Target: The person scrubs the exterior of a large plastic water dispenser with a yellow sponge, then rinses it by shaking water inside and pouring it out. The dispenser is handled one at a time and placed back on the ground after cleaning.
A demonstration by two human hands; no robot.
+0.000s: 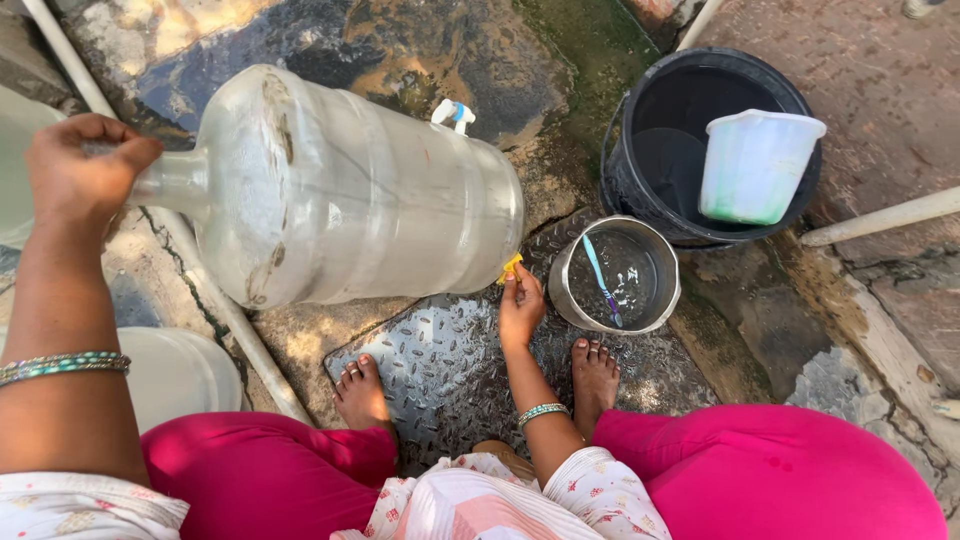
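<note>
A big clear plastic water jug (360, 190) lies tipped on its side above the ground. My left hand (80, 165) is closed around its narrow neck at the left. My right hand (520, 305) pinches a small yellow scrubber (510, 266) against the jug's bottom edge. Both wrists wear bangles. My bare feet rest on a patterned metal plate (450, 370) below the jug.
A steel pot (613, 275) of water with a blue toothbrush (602, 280) stands right of my hand. Behind it a black bucket (700, 140) holds a pale plastic mug (755, 165). White pipes, a white tub (180, 370) and wet stone ground surround me.
</note>
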